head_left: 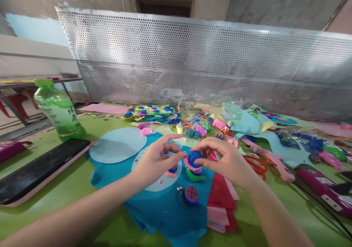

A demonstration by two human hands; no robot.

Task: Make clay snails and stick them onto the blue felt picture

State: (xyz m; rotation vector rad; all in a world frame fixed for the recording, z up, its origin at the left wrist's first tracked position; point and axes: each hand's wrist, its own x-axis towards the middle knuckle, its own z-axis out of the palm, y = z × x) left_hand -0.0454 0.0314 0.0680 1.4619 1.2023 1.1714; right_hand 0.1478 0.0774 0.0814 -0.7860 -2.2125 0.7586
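Observation:
Between my hands is a round blue cap (194,159) with a pink clay strip (188,164) curved along its lower left side. My right hand (224,158) grips the cap between thumb and fingers. At the strip's upper left end, the thumb and forefinger of my left hand (162,156) pinch close together. Just under them lie a green clay strip (195,176) and part of another pink-filled cap. Closer to me, a blue cap with pink filling and a dark cross (191,194) rests on teal sheets (167,217). Small googly eyes (179,188) sit beside it.
A pale blue disc (118,145), a phone (41,170) and a green bottle (57,109) are at left. Red scissors (255,166), a pink glue gun (277,162) and a purple power strip (324,190) lie right. Bagged clay (202,129) sits before a perforated metal panel (203,56).

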